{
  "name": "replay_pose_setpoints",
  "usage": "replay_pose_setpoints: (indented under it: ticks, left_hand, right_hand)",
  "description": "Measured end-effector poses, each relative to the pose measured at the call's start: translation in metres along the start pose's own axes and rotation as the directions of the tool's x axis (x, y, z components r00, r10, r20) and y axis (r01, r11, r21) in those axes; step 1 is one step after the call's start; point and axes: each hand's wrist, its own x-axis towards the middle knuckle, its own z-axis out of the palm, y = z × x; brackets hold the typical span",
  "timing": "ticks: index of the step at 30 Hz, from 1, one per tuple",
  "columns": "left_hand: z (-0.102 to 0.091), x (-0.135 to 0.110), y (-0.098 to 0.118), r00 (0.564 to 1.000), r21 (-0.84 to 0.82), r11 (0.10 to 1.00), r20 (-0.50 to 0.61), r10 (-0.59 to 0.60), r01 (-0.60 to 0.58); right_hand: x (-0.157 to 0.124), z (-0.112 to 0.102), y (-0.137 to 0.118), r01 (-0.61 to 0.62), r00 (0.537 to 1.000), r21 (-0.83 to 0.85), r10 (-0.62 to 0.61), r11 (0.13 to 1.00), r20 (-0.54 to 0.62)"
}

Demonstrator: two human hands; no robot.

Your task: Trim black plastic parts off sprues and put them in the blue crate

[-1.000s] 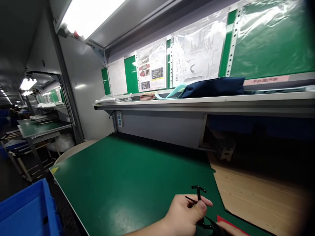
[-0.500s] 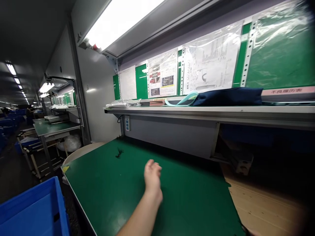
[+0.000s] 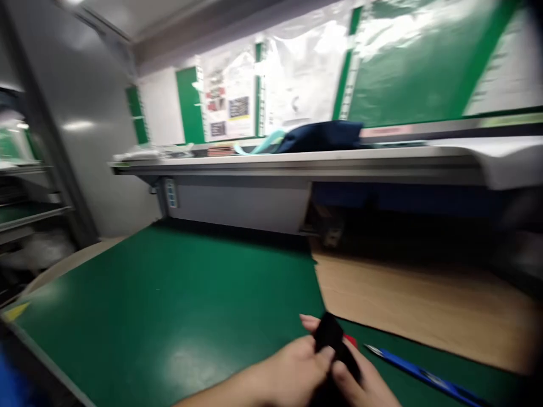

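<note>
The whole picture is smeared by motion. Both hands meet at the bottom centre over the green mat (image 3: 169, 305). My left hand (image 3: 292, 373) and my right hand (image 3: 360, 381) pinch a small black object (image 3: 331, 339) between thumbs and fingers. I cannot make out what the black object is. A bit of red (image 3: 350, 340) shows just behind it. A blue pen-like tool (image 3: 419, 374) lies on the mat to the right of my hands.
A bare wooden board (image 3: 424, 299) covers the bench to the right of the mat. Above runs a grey shelf (image 3: 297, 164) carrying a dark blue bag (image 3: 322, 135) and papers. Plastic-sleeved sheets (image 3: 297, 85) hang on the green back panel. Another bench stands at far left.
My left hand drew back from the far left of the mat to the near edge. Both hands now grip a black object. The view swung right and down.
</note>
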Motion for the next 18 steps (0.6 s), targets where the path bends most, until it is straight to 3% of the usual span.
replay_pose_setpoints:
  ticks: [3, 4, 6, 8, 10, 14, 18]
  left_hand:
    - [0.005, -0.003, -0.004, 0.99, -0.12, 0.984, 0.059, -0.125, 0.131]
    - [0.006, -0.004, -0.001, 0.985, -0.165, 0.971, 0.036, -0.168, 0.172]
    - [0.004, -0.004, 0.006, 0.967, -0.253, 0.943, -0.077, -0.244, 0.218]
    - [0.0, -0.003, 0.015, 0.945, -0.31, 0.924, -0.159, -0.284, 0.226]
    - [-0.004, -0.002, 0.021, 0.934, -0.331, 0.917, -0.197, -0.297, 0.221]
    - [-0.005, -0.002, 0.029, 0.936, -0.307, 0.931, -0.224, -0.273, 0.198]
    - [0.0, -0.005, 0.031, 0.944, -0.266, 0.939, -0.187, -0.273, 0.219]
  right_hand:
    - [0.007, -0.021, -0.02, -0.041, 0.993, 0.17, 0.022, 0.985, 0.115]
    - [0.01, -0.034, -0.021, -0.04, 0.995, 0.154, 0.026, 0.987, 0.092]
    - [0.014, -0.065, -0.013, -0.103, 0.995, -0.138, 0.103, 0.985, -0.005]
    - [0.012, -0.095, 0.001, -0.249, 0.969, -0.444, 0.218, 0.861, -0.12]
    - [0.007, -0.117, 0.016, -0.346, 0.937, -0.55, 0.307, 0.76, -0.166]
    - [0.001, -0.13, 0.039, -0.404, 0.907, -0.574, 0.393, 0.712, -0.15]
    - [0.007, -0.124, 0.039, -0.392, 0.919, -0.527, 0.344, 0.754, -0.192]
